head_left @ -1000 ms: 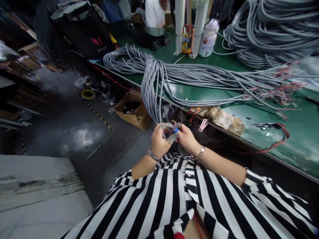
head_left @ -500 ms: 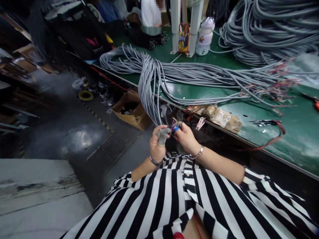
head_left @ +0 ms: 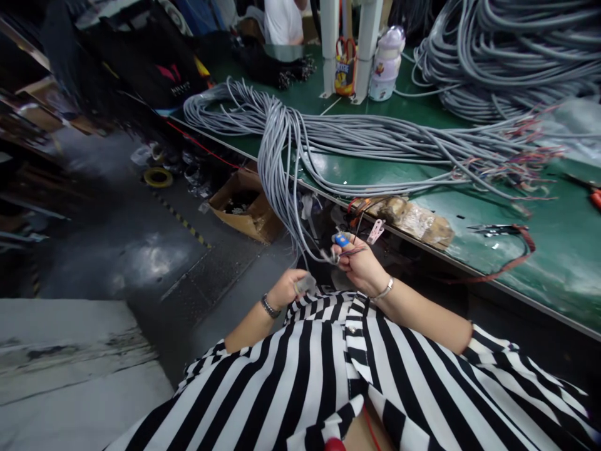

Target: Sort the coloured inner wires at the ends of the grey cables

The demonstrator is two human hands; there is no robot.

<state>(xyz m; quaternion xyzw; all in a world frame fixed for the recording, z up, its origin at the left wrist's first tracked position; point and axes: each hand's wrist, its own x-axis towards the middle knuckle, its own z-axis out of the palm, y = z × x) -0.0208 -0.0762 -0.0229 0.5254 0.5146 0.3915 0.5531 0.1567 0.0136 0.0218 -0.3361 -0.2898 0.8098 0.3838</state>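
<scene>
Grey cables [head_left: 277,169] hang in a bundle over the edge of the green bench. My right hand [head_left: 359,263], with blue tape round one digit, is closed on the thin coloured wires [head_left: 352,250] at the end of one grey cable. Lower and to the left, my left hand [head_left: 291,288] wears pale finger covers. Its fingers are bent and blurred, and whether anything is between them cannot be made out.
On the green bench [head_left: 498,257] lie pliers [head_left: 498,230] with a red strap, a taped block [head_left: 417,222], a large cable coil [head_left: 507,56] and a bottle [head_left: 385,66]. A cardboard box [head_left: 246,207] stands beneath. Across the bench is a person in white [head_left: 283,22].
My hands have moved apart. The left went down and left, away from the wires; the right shifted slightly right and down, still holding the wires, which now lie across its fingers.
</scene>
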